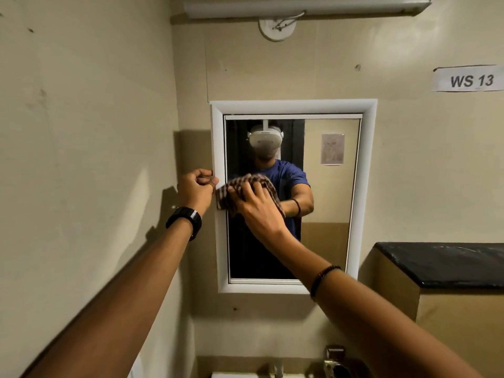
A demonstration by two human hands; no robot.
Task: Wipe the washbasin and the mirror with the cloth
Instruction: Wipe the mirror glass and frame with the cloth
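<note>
A mirror (327, 203) in a white frame (294, 106) hangs on the beige wall ahead. My right hand (256, 207) presses a brown checked cloth (222, 197) flat against the glass near its left edge, about halfway up. The cloth overlaps the frame a little. My left hand (196, 186), with a black watch on the wrist, is closed on the frame's outer left edge at the same height. Only a white sliver of the washbasin (231, 375) shows at the bottom edge, with the tap (278, 371) behind it.
A side wall runs close along my left arm. A black-topped ledge (441, 263) juts out at the lower right of the mirror. A paper label reading WS 13 (471, 80) is on the wall, and a tube light (300, 6) is above.
</note>
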